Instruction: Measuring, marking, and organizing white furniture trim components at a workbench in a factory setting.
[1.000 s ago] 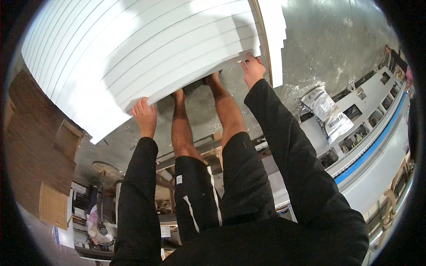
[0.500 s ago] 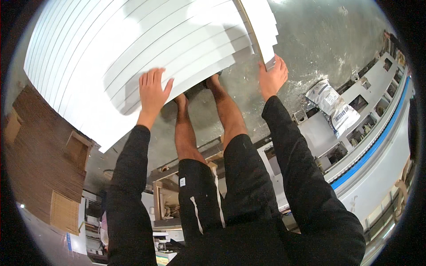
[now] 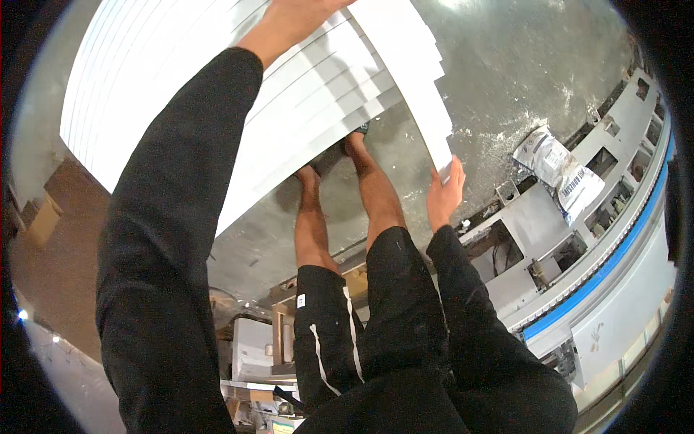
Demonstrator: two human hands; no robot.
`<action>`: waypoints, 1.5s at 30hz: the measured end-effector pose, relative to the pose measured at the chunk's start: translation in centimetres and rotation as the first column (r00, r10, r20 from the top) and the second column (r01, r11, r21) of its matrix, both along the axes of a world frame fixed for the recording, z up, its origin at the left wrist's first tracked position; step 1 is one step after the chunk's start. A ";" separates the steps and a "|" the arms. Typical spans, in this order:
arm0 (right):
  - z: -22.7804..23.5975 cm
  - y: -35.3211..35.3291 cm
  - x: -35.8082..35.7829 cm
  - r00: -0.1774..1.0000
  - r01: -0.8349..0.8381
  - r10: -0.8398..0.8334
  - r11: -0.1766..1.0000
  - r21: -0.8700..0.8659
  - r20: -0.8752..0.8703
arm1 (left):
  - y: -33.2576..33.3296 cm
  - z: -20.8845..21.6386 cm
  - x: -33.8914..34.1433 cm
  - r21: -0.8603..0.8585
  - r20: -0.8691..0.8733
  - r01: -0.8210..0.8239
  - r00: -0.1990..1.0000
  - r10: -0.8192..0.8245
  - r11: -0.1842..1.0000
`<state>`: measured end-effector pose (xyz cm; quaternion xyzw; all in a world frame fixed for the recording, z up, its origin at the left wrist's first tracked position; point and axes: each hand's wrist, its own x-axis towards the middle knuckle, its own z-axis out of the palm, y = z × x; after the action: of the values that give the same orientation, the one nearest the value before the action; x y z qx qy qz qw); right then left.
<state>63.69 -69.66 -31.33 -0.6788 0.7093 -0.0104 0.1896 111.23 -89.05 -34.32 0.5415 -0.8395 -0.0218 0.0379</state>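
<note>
The white strip (image 3: pixel 408 69) runs lengthwise away and leftward from the right hand (image 3: pixel 446 192), whose fingers pinch its near end; the left hand (image 3: pixel 300 22) is farther along, above white panels (image 3: pixel 173 87), its grip unclear.

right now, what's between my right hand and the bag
In the head view, a stretch of grey floor with whitish marks shows between your right hand and the bag.

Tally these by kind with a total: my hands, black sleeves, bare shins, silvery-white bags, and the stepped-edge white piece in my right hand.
Hands (left hand, right hand): 2
Black sleeves: 2
Bare shins: 2
Silvery-white bag: 1
Stepped-edge white piece: 1
Total: 8
</note>
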 end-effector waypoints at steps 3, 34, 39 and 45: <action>1.3 1.3 -1.0 0.999 0.028 -0.029 0.999 0.046 0.016 | -0.1 1.8 -1.2 0.117 -0.085 0.026 0.996 -0.016 0.993; -9.7 -4.2 13.6 0.565 -0.824 0.825 0.561 0.075 0.034 | 56.5 -2.8 -5.0 0.537 0.015 -0.718 0.533 0.846 0.442; -8.9 -5.5 14.8 0.577 -0.812 0.816 0.571 0.122 0.017 | 56.2 -6.6 -7.8 0.492 -0.069 -0.803 0.349 0.935 0.336; -8.9 -3.4 15.4 0.911 -0.406 0.411 0.909 0.099 -0.032 | 57.7 -7.2 -8.6 0.355 -0.080 -0.913 0.184 0.980 0.201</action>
<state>79.08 -73.08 -40.23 -0.8028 0.5562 0.0793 0.1994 102.62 -31.37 -41.50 0.9353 -0.2941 -0.1675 0.1031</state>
